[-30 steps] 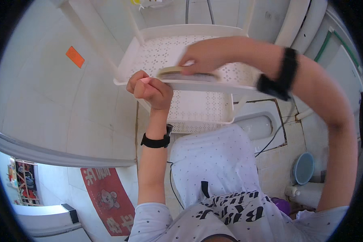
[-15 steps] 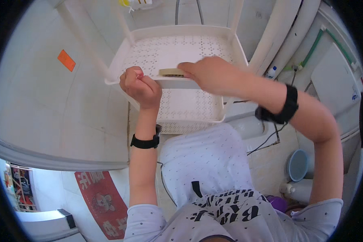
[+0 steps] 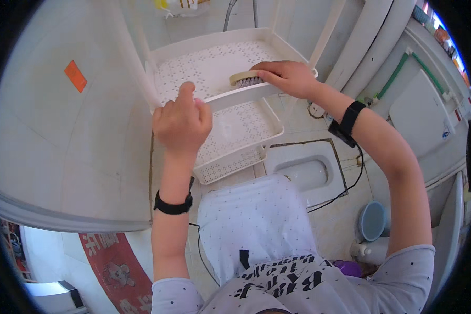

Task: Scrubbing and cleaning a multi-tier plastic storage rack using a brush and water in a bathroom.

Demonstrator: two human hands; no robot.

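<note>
A white plastic tiered shelf rack (image 3: 227, 99) with perforated trays stands tilted in front of me. My right hand (image 3: 288, 78) is closed on a scrub brush (image 3: 244, 76) with a pale back and light bristles. The bristles face down at the inside of the top visible tray's front rim. My left hand (image 3: 182, 123) is closed over the left end of that same rim, one finger pointing up; part of its grip is hidden behind the hand. Black bands circle both of my wrists.
Below the rack, a squat toilet (image 3: 309, 172) is set in the tiled floor. A blue basin (image 3: 372, 221) lies at the right. White pipes (image 3: 356, 47) rise at the back right, and a pale curved panel (image 3: 73, 146) fills the left. A red mat (image 3: 115, 269) lies lower left.
The rack has turned and tilted, uncovering the squat toilet. The brush in my right hand has moved slightly right and up along the rim. My left hand has a finger raised now.
</note>
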